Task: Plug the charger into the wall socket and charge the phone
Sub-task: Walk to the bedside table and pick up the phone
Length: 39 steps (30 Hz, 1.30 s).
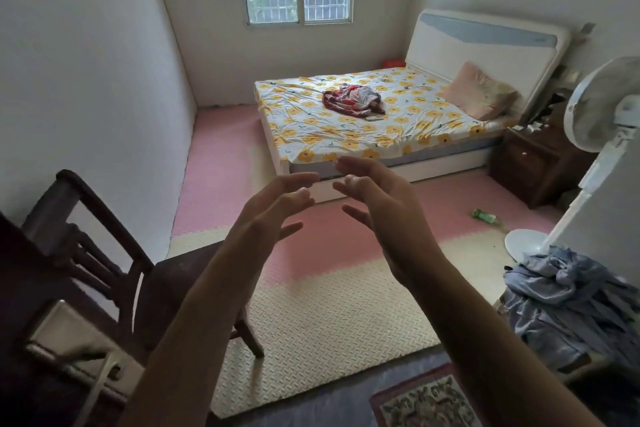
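My left hand and my right hand are raised side by side in front of me, palms facing each other, fingers loosely spread, holding nothing. A small flat object that may be the phone lies on the flowered bed sheet next to a crumpled red cloth. Small white items, possibly the charger, sit on the dark bedside table to the right of the bed. A wall socket plate shows on the right wall behind the fan. I cannot tell these small items apart with certainty.
A bed with a pink pillow fills the far right corner under a window. A white standing fan and a heap of grey-blue clothes are at right. A dark wooden chair stands at left. A green bottle lies on the floor mats.
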### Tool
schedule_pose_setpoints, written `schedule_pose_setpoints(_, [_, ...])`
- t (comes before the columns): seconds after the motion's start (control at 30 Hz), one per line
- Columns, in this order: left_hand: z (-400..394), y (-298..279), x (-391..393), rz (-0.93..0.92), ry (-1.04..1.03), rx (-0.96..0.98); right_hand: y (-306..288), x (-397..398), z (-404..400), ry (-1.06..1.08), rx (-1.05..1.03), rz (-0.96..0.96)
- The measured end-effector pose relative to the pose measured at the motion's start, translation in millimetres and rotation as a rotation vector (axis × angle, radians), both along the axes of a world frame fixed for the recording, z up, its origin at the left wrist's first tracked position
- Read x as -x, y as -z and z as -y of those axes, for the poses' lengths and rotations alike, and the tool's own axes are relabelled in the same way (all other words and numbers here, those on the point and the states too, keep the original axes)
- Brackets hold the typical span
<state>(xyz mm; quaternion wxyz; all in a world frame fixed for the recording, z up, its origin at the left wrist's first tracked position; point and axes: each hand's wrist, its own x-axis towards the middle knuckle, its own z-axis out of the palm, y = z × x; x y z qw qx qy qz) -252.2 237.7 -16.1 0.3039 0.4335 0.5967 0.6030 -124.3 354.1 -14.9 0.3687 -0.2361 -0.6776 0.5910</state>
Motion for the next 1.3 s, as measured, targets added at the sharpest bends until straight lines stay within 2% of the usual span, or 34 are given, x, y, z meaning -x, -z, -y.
schedule_pose_setpoints(0.23, [-100.1,-18.1,3.2,-0.055,-0.030,-0.103,-6.7,-14.1,-110.9,-0.093,-0.098,0.026])
schedule_pose_setpoints(0.5, [-170.2,-10.8,24.0,-0.102,-0.094,-0.107,4.5,-15.0,-199.9,-0.014,-0.093,-0.018])
schedule_pose_setpoints(0.77, [-252.0,0.9,83.8,-0.097,-0.067,-0.074,12.4,37.8,-277.1,0.016,-0.094,-0.009])
schedule_pose_setpoints(0.9, [-304.3,4.6,131.3,-0.058,-0.059,-0.081,12.0,81.5,-326.1,0.013,-0.072,0.004])
schedule_pose_setpoints(1.1, [-388.2,-5.6,214.6,-0.080,-0.008,-0.099,-7.0,147.4,-400.8,0.032,-0.149,0.075])
schedule_pose_setpoints(1.3, [-454.2,-9.0,264.2,-0.118,0.056,-0.152,-8.7,168.4,-447.2,0.237,-0.215,0.087])
